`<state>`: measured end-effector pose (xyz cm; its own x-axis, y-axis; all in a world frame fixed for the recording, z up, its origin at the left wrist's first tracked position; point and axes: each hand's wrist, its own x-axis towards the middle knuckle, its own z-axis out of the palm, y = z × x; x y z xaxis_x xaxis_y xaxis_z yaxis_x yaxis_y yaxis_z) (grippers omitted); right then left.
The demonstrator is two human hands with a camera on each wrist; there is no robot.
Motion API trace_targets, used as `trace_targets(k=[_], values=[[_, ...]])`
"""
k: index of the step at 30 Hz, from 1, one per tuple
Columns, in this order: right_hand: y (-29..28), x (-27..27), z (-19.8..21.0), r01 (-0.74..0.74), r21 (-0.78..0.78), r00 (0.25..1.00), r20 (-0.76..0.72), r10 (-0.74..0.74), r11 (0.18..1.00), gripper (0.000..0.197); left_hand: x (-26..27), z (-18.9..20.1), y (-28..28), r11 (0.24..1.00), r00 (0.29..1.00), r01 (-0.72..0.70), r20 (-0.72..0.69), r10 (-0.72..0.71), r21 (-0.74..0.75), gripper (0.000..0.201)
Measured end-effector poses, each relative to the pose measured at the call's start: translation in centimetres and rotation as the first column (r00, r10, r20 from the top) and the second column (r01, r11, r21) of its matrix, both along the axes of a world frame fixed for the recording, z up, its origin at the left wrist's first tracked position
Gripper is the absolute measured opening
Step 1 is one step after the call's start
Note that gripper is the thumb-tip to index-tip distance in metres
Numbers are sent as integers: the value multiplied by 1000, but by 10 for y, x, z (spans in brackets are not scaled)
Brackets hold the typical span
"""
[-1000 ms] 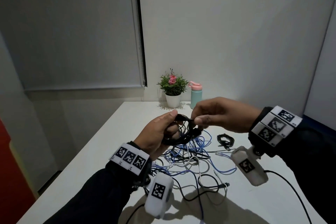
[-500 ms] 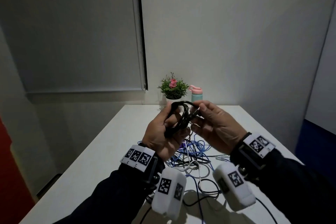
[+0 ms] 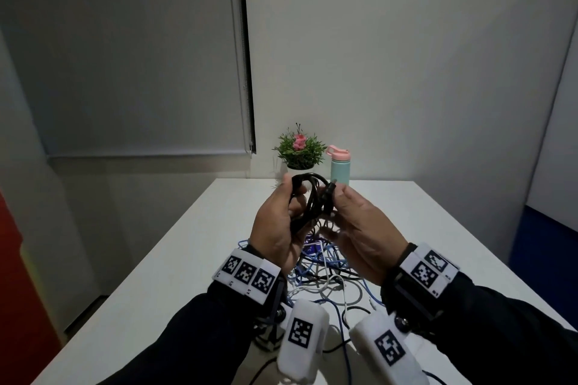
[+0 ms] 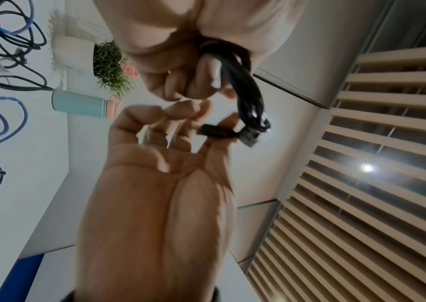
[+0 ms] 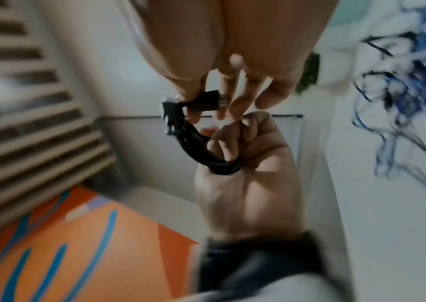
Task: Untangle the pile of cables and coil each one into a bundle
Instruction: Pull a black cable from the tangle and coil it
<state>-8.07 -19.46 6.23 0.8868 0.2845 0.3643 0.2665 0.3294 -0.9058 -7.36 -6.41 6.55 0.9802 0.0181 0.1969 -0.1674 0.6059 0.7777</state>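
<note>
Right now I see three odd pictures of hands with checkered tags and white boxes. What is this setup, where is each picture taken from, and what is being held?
No machine here: a person works with bare hands, wearing tagged wristbands and small cameras. The wide picture comes from a head camera; the other two look along each wrist, so they appear tilted. The left hand grips a coiled black cable. The right hand pinches its plug between thumb and fingers. Below them a tangled pile of cables, blue, white and black, lies on the white table. At the far edge stand a potted plant and a bottle.
</note>
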Motion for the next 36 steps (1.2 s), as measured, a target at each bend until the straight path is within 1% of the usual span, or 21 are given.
trace_targets(k=[2,3,4,5,7,8,9,11,13,16,18,20,21,23,25,27,29,31,33,35,36], values=[[-5,4,3,324,-249,929,267,-257,913,24,0,-3,-5,987,991,-135,3,135,82,50],[-7,7,4,395,-285,891,350,-289,873,23,1,-3,-7,979,985,-171,9,171,108,47],[-8,9,3,398,-290,884,373,-280,870,23,2,-3,-8,979,986,-168,12,168,112,46],[-7,10,1,323,-257,918,321,-235,911,22,3,-2,-8,986,991,-134,6,134,102,47],[-7,6,-1,44,-36,996,76,-42,998,22,7,-3,-5,996,998,-51,-20,53,75,47],[-8,5,-3,-33,49,999,17,32,998,22,8,-4,-2,996,999,-31,-25,33,78,45],[-10,4,-4,-46,45,999,17,46,998,20,11,-5,0,994,998,-49,-23,51,100,44],[-14,4,-7,112,-160,983,160,-86,981,15,16,-9,-3,968,983,-179,5,181,174,44],[-10,4,-9,266,-301,940,293,-177,916,22,21,-12,-5,906,936,-348,35,351,241,43],[-3,0,-12,262,-415,933,341,-118,871,24,24,-17,-4,758,832,-535,78,549,373,43],[-3,1,-15,279,-465,927,360,-108,840,24,25,-24,-4,693,796,-589,151,586,415,44],[-7,4,-17,399,-456,892,392,-223,795,21,23,-32,-7,685,814,-574,220,538,449,42],[-10,7,-17,438,-456,878,399,-262,775,23,21,-36,-7,703,838,-543,240,490,458,39],[-16,11,-18,463,-479,869,409,-277,746,27,20,-41,3,762,898,-440,250,362,475,32],[-22,16,-20,495,-492,857,412,-309,716,30,19,-43,18,779,948,-312,236,215,543,24],[-27,22,-27,509,-548,856,401,-326,664,33,17,-46,27,720,974,-219,187,125,659,16],[-27,25,-39,484,-658,875,357,-328,576,34,14,-54,27,621,982,-190,150,117,760,11],[-27,27,-50,459,-734,886,335,-321,500,29,12,-64,23,580,987,-158,119,104,799,9],[-30,29,-58,442,-739,893,310,-325,509,11,13,-74,20,573,993,-110,66,97,812,9],[-35,31,-62,417,-742,902,269,-337,525,26,13,-84,16,569,996,-55,8,84,820,11],[-38,32,-62,401,-763,907,250,-340,508,30,12,-88,14,568,997,-30,-13,73,823,11]])
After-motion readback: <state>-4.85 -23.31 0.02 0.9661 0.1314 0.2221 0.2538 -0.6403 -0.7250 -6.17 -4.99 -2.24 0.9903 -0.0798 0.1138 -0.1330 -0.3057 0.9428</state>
